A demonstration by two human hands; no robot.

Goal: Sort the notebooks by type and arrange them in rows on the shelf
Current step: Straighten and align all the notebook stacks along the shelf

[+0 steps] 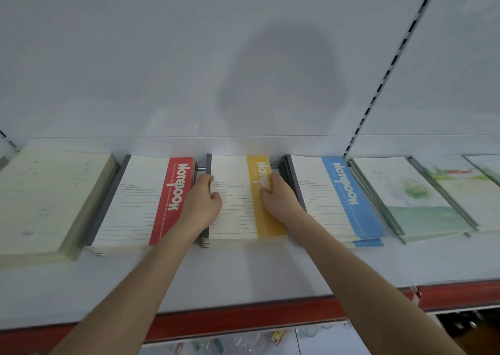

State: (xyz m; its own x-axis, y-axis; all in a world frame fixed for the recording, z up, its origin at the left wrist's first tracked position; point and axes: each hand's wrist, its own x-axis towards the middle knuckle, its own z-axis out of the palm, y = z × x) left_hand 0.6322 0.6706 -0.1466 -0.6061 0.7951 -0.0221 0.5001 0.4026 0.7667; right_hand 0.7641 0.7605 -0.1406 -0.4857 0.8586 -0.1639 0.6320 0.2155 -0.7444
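Red-edged white metal shelf nearest. 2 hands hold the yellow-banded lined notebook stack lying on it: left hand grips the spine edge, right hand curls over the yellow band. Just left of the grip lies the red-banded notebook stack, just right the blue-banded notebook stack.

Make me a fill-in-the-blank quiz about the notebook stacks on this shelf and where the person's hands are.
1. The left hand and the right hand both grip the middle stack, whose stripe is ____.
2. Its left neighbour has a ____ stripe.
3. The blue-striped stack lies on the middle stack's ____ side.
4. The shelf has a front edge coloured ____.

Missing words: yellow; red; right; red.
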